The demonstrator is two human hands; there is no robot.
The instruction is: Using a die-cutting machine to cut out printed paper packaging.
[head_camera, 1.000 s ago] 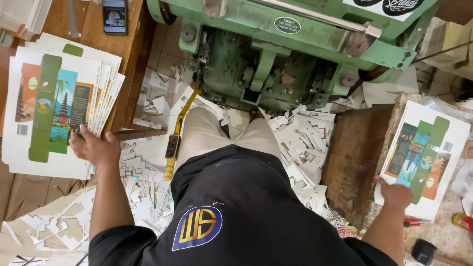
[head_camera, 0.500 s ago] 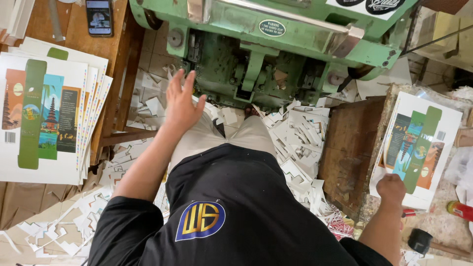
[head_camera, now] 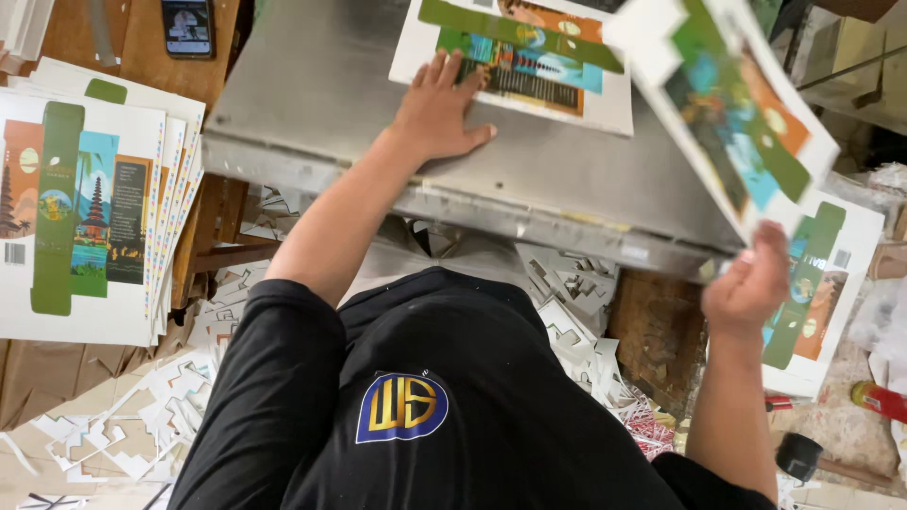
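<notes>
Both hands work 2 printed sheets at the steel plate.

Left hand [head_camera: 439, 113] lies flat, fingers spread, on a glossy white printed card sheet [head_camera: 515, 57] resting on the smooth grey metal plate [head_camera: 312, 104]; right hand [head_camera: 748, 288] pinches a second, tilted colourful card sheet [head_camera: 732, 113] by its lower edge. That thin grip could slip, or the flat sheet could skew.

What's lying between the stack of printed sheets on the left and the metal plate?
In the head view, a wooden table edge lies between the stack and the plate.
</notes>
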